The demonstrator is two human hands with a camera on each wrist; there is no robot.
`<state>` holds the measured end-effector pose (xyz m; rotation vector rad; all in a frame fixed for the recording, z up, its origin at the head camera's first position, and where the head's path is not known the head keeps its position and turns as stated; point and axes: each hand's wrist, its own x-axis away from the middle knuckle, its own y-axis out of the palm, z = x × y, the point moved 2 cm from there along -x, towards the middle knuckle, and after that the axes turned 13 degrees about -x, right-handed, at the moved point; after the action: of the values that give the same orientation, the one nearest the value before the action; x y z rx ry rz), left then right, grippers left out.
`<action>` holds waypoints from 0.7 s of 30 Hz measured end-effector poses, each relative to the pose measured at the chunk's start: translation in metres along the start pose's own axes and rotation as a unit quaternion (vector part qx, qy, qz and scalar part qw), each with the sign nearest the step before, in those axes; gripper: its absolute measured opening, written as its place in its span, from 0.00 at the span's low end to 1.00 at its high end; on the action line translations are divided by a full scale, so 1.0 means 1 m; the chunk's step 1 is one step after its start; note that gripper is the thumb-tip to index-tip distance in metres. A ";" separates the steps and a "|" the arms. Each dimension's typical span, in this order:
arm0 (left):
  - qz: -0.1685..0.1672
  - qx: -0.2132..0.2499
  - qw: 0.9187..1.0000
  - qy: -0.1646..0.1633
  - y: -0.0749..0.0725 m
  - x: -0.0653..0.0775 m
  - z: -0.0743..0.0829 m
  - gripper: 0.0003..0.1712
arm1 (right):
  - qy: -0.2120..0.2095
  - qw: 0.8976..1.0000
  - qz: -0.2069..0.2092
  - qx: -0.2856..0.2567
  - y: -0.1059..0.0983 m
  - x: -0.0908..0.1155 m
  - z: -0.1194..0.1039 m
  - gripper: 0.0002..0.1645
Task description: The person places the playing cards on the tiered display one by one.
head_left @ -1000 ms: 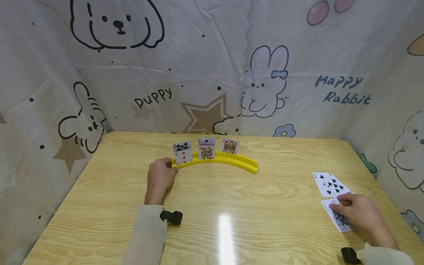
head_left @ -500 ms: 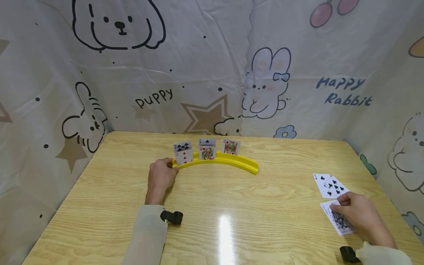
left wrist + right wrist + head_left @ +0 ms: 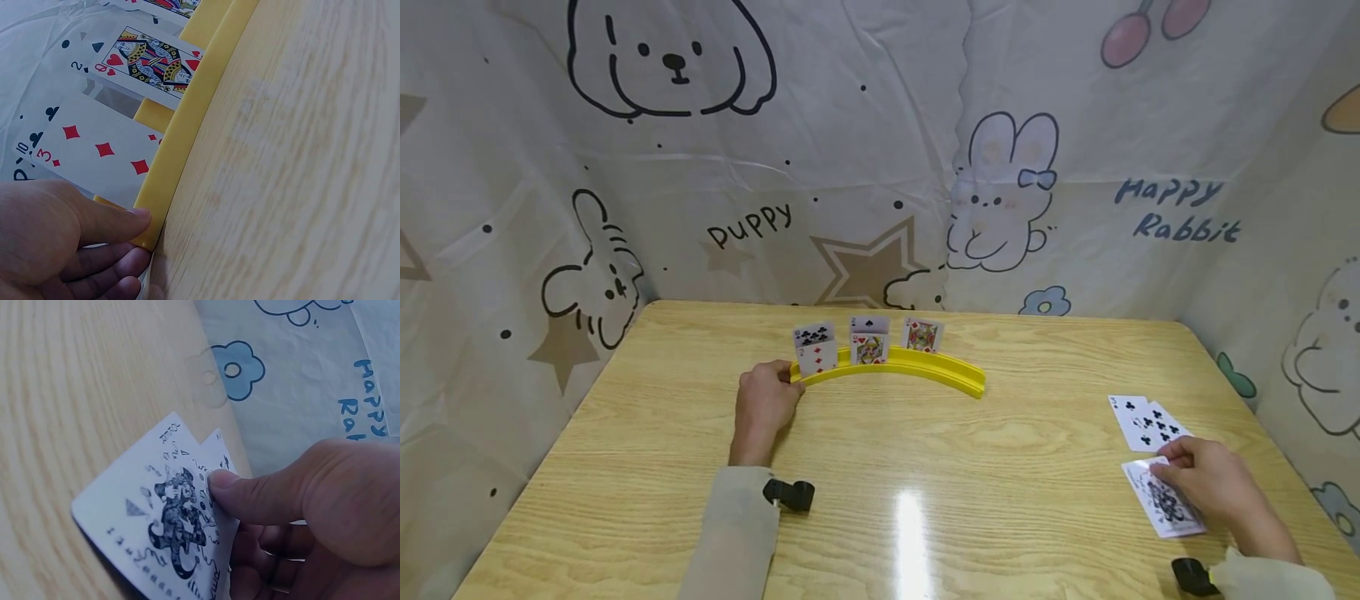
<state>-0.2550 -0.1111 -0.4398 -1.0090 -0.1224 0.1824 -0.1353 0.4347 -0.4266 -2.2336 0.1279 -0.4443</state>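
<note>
With my left hand (image 3: 766,404) I grip the left end of a curved yellow card holder (image 3: 936,365), thumb on its front edge. Upright in it stand the three of diamonds (image 3: 103,147) before a ten of clubs (image 3: 815,333), a queen of hearts (image 3: 150,62) before a two of spades (image 3: 869,324), and a red face card (image 3: 922,335). A black-and-white joker card (image 3: 181,519) is pinched between thumb and fingers of my right hand (image 3: 1213,479), tilted above the table. Another card's corner (image 3: 220,445) shows behind it; whether that is held too, I cannot tell.
Two overlapping club cards (image 3: 1129,417) lie face up just beyond my right hand. The wooden table (image 3: 1000,500) reaches back to a printed cloth (image 3: 850,167) that hangs behind and at both sides.
My right hand stays in nearly the same spot, while the joker card has turned slightly to show more of its face. The left hand keeps its grip on the card holder.
</note>
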 end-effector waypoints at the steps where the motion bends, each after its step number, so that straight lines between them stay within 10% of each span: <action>1: 0.000 -0.001 1.000 0.001 0.000 0.000 0.000 0.24 | -0.011 1.000 0.000 0.000 -0.001 0.001 -0.001 0.18; 21: -0.009 0.002 1.000 -0.005 0.000 0.000 0.000 0.24 | -0.089 0.994 0.001 -0.060 -0.011 0.008 -0.025 0.12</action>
<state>-0.2549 -0.1112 -0.4393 -1.0028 -0.1393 0.1713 -0.1370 0.4220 -0.4016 -2.3798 0.0637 -0.2407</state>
